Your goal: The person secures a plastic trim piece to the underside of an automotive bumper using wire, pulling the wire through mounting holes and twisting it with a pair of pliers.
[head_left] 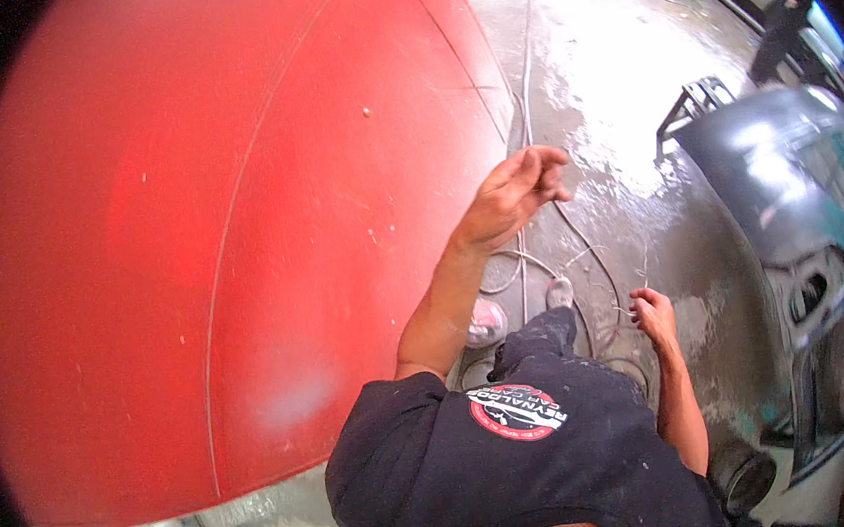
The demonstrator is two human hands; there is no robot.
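Observation:
A large red car panel (326,202), seemingly a hood, fills the left side, with crease lines, small pale chips and a whitish dull patch near its lower part. My left hand (519,192) is raised beside the panel's right edge, its fingers loosely bent and apart, with nothing visible in it. Lower and to the right, my right hand (655,317) hangs above the floor by my leg. Its fingers are slightly bent and apart, and I see no object held there. Neither hand appears to touch the panel.
A hose (525,64) loops over the wet-looking grey floor (606,77) and around my shoes (487,321). At right, a dark car body part (785,171) rests by a black stand (695,109). A round dark container (745,479) stands at lower right.

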